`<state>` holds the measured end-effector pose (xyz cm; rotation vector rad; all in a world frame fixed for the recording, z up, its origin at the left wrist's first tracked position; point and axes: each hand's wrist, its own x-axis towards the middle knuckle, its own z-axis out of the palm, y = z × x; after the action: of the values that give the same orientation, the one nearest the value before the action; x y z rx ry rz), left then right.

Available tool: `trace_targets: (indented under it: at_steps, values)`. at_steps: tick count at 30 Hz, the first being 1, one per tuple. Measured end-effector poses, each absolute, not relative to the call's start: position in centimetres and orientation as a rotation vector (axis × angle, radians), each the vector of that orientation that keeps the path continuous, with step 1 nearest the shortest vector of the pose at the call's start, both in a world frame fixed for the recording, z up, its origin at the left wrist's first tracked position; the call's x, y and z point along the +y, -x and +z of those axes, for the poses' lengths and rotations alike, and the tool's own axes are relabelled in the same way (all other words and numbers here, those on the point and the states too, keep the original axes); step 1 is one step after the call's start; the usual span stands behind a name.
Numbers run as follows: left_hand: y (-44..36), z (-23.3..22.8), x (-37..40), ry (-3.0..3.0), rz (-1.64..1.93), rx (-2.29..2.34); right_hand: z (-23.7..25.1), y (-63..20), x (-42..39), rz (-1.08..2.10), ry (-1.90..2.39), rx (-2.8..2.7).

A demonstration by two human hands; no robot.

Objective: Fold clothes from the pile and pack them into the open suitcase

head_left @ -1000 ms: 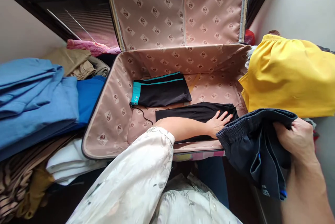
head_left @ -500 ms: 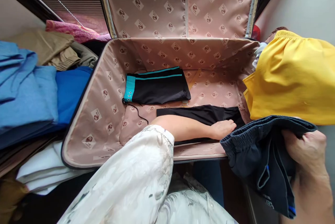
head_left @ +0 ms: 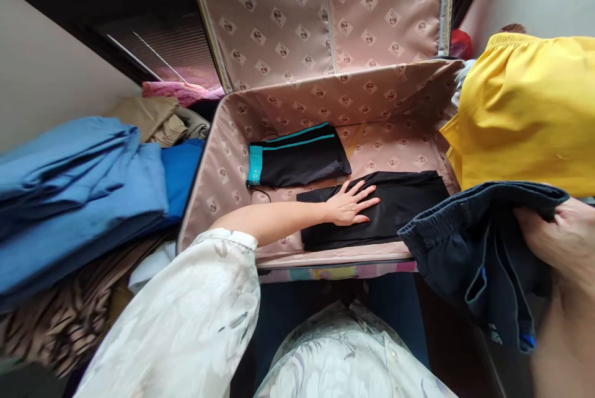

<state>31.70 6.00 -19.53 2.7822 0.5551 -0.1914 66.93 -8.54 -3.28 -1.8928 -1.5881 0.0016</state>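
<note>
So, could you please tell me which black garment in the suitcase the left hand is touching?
The plain black garment, with the left hand on it; the turquoise-trimmed black garment lies farther back in the suitcase.

Matt cloth navy shorts (head_left: 469,238) and a smooth, slightly glossy suitcase lining (head_left: 395,149)

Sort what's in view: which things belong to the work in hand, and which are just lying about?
In the work:
- open suitcase
- black garment under the left grip
- navy shorts in the right grip
- black-and-turquoise garment inside the suitcase

Apparently lying about:
- yellow garment
- folded light-blue clothing
- striped cloth
- pink cloth
</note>
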Motion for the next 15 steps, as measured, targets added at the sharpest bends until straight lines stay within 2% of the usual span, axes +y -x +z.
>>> trace_targets:
  at_steps: [3, 7, 11, 15]
  values:
    - [-32.1, -17.6, 5.6, -2.700, -0.289, 0.641, -3.1, -66.8, -8.3, 0.060, 1.972, -1.490]
    - [-32.9, -11.9, 6.7, -2.298, -0.223, 0.745, -1.8, -66.3, -7.5, 0.294, 2.044, -1.412]
    - [-32.1, -6.9, 6.4, -1.756, 0.010, 0.547, 0.3, -63.6, -6.5, 0.682, 1.947, -1.264]
    - [-31.0, -3.9, 3.3, -1.421, 0.105, 0.296, 2.9, -58.7, -5.2, 0.742, 1.716, -1.343]
